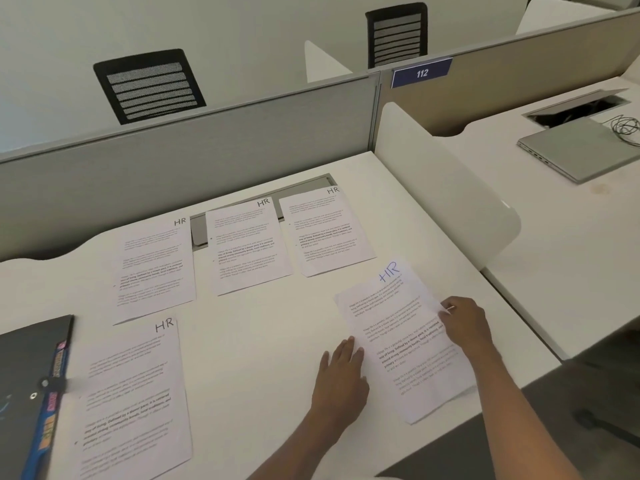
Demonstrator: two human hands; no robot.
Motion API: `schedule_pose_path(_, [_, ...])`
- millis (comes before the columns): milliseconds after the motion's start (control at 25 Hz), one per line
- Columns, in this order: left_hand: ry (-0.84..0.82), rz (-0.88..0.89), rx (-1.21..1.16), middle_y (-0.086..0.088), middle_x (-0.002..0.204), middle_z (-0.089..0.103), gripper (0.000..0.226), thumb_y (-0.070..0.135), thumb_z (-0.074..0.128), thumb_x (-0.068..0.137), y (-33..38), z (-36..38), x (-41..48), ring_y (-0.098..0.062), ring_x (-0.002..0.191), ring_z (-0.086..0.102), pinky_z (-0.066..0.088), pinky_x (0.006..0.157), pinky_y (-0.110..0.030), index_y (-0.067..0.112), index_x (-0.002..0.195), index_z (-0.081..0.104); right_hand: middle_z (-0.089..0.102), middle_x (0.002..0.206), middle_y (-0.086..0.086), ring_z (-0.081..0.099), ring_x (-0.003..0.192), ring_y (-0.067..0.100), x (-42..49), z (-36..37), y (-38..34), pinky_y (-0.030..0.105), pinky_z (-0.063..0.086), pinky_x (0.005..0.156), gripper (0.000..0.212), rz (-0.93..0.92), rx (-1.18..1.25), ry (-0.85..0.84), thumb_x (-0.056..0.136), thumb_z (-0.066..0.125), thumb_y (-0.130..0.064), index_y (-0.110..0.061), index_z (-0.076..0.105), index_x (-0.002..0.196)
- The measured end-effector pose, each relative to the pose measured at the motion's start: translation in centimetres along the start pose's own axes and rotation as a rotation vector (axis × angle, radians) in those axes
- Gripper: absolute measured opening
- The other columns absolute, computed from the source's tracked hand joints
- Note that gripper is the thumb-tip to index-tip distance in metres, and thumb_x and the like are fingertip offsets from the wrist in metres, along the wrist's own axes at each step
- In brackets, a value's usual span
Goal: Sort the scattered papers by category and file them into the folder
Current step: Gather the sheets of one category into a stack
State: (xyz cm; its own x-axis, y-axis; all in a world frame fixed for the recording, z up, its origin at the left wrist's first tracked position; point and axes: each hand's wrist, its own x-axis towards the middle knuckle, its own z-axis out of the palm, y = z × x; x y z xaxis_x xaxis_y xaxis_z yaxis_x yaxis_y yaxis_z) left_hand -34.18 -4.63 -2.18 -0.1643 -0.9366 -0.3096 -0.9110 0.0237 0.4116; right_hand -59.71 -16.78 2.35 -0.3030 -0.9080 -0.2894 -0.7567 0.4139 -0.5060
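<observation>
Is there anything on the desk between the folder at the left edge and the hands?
Yes, in the head view: one HR-marked sheet lies beside the folder, then bare white desk up to the left hand. The right hand holds the blue-marked sheet.

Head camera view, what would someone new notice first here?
Five white printed sheets marked HR lie spread over the white desk. At near right, both hands work the blue-lettered HR sheet: left hand flat at its edge, right hand pinching its side. A dark folder with a blue spine lies at far left.
</observation>
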Motion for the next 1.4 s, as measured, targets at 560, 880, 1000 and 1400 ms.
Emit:
schedule_pose_path(560, [0.173,-0.491,-1.12,0.005,0.135,0.069,0.048,0.05,0.062,0.099,-11.6,-8.7,-3.7,-0.013,0.119,0.067,0.056,0.098,-0.032,0.02,0.137,0.061,0.074,0.104,0.02,0.062,0.085,0.027,-5.6,4.5,-11.7,0.036,0.048,0.082,0.012,-0.004,0.602,-0.178,0.095,0.069,-0.007,-0.004,0.072,0.106])
schedule_pose_path(880, [0.262,-0.493,-1.494,-0.008,0.106,0.083,0.014,0.014,0.064,0.1,-18.5,-10.8,-4.9,-0.028,0.093,0.081,0.062,0.07,-0.028,0.007,0.103,0.076,0.075,0.114,0.026,0.069,0.09,0.032,-8.5,10.8,-16.7,0.057,0.055,0.098,0.013,0.112,0.776,-0.322,0.096,0.066,-0.005,-0.001,0.073,0.107])
schedule_pose_path(1000, [0.26,-0.514,-1.472,-0.007,0.103,0.083,0.011,0.013,0.067,0.099,-19.9,-11.4,-3.9,-0.027,0.091,0.081,0.062,0.067,-0.028,0.007,0.102,0.077,0.075,0.115,0.026,0.072,0.098,0.039,-7.8,12.1,-18.7,0.059,0.055,0.101,0.014,0.127,0.833,-0.317,0.096,0.064,-0.001,0.001,0.072,0.109])
schedule_pose_path(1400, [0.459,-0.697,-1.525,-0.01,0.097,0.083,0.005,0.004,0.074,0.094,-24.2,-11.7,2.2,-0.026,0.086,0.078,0.066,0.079,-0.039,0.005,0.096,0.079,0.075,0.111,0.013,0.069,0.108,0.032,0.5,13.7,-24.5,0.041,0.054,0.095,0.017,-0.021,0.472,-0.089,0.09,0.074,-0.014,-0.004,0.074,0.104])
